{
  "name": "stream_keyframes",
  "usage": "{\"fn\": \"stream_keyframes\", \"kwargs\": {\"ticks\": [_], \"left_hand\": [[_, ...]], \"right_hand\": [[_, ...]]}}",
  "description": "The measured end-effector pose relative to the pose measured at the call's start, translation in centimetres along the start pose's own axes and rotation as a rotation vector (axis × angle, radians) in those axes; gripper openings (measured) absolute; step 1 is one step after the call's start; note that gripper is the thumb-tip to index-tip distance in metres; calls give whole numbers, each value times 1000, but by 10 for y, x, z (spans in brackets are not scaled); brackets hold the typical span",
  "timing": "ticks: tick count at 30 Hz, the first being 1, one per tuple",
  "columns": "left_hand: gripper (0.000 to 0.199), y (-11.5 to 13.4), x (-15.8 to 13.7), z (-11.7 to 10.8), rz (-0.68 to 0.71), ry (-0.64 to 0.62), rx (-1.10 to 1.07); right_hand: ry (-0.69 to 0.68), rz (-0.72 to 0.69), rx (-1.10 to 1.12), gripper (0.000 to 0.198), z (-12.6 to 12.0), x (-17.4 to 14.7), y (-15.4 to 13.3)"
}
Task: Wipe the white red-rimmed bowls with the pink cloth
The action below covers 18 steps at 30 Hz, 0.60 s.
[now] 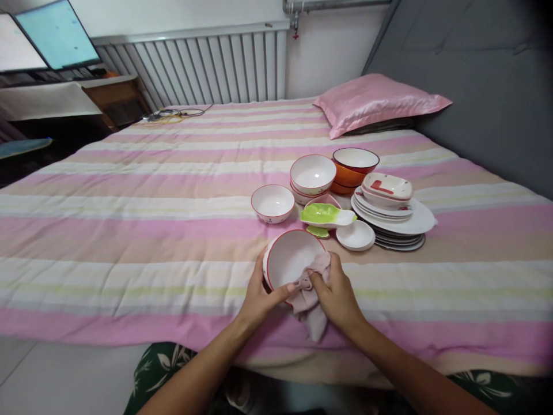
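A white bowl with a red rim (287, 259) is tilted toward me above the near edge of the bed. My left hand (264, 294) grips its left side, thumb over the rim. With my right hand (339, 291) I clutch a pale pink cloth (309, 300), pressed on the bowl's right rim and hanging below it. Just beyond stand a similar single bowl (273, 203), a stack of red-rimmed bowls (313, 173), a green and white leaf-shaped dish (326, 214) and a small white dish (355, 236). The underside of the held bowl is hidden.
Orange bowls (348, 176) are stacked behind. To the right, rectangular dishes (387, 187) top a pile of plates (421, 219). A pink pillow (380, 104) lies at the headboard (475, 86). Cables (177, 114) rest on the striped bedspread (129, 230) at the far left.
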<state>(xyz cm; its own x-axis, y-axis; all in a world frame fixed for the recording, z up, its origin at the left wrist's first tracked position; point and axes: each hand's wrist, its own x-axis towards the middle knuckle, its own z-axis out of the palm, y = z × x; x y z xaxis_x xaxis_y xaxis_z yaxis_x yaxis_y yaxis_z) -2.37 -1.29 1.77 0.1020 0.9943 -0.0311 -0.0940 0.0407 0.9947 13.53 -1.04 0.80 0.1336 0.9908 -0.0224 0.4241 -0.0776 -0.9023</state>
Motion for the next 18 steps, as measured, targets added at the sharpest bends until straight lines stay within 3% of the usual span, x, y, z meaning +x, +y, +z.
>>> {"fn": "stream_keyframes", "kwargs": {"ticks": [7, 18], "left_hand": [[85, 1, 2, -7, 34, -96, 15], [77, 6, 8, -21, 40, -270, 73]], "right_hand": [[-6, -99, -112, 31, -7, 3, 5], [-137, -214, -226, 35, -21, 10, 0]]}}
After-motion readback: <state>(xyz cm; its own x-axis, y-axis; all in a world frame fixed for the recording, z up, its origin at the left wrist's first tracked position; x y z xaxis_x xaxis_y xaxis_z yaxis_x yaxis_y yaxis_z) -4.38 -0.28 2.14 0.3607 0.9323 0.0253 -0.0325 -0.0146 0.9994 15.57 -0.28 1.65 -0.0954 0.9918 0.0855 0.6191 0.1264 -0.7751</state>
